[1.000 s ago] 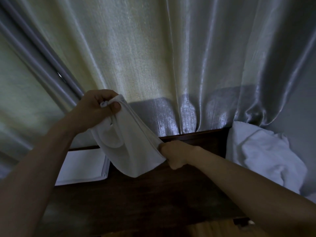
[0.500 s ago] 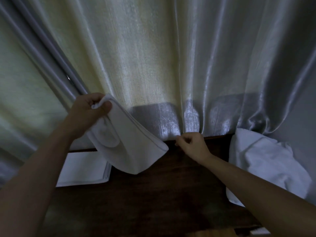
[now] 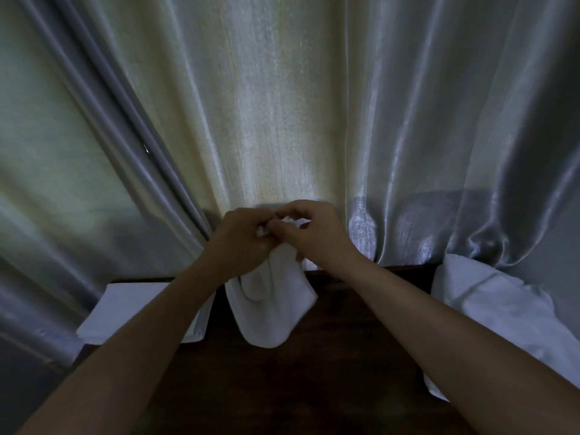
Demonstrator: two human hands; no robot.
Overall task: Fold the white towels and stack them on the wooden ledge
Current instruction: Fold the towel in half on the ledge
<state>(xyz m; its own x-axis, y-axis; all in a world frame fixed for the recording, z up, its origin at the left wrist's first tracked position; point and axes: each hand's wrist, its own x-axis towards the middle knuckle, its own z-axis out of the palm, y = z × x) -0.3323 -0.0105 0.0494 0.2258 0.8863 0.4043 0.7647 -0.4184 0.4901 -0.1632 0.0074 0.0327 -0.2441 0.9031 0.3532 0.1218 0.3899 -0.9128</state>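
Holding the white towel (image 3: 270,296) up in front of me, I have both hands meeting at its top edge. My left hand (image 3: 241,243) has its fingers curled round the bunched upper corner; my right hand (image 3: 314,233) pinches the same edge just beside it, thumb and fingertips closed on the cloth. The two hands touch at the knuckles. The towel hangs doubled below them, its rounded lower fold ending over the dark wooden ledge (image 3: 345,356); I cannot tell whether that fold touches the wood or hangs just clear of it.

To the left, a folded towel stack (image 3: 125,309) lies flat on the ledge, its right edge partly hidden by my left forearm and sitting just beside the hanging towel. To the right, a heap of unfolded towels (image 3: 496,312) lies crumpled against the curtain (image 3: 282,120), well apart from my hands and running out past the ledge's right side.

Between the stack and the heap the ledge shows a bare stretch of dark wood, open beneath and in front of the hanging towel. The ledge's back edge runs along the foot of the curtain, whose folds fall close behind my hands. The near edge of the ledge is out of view.
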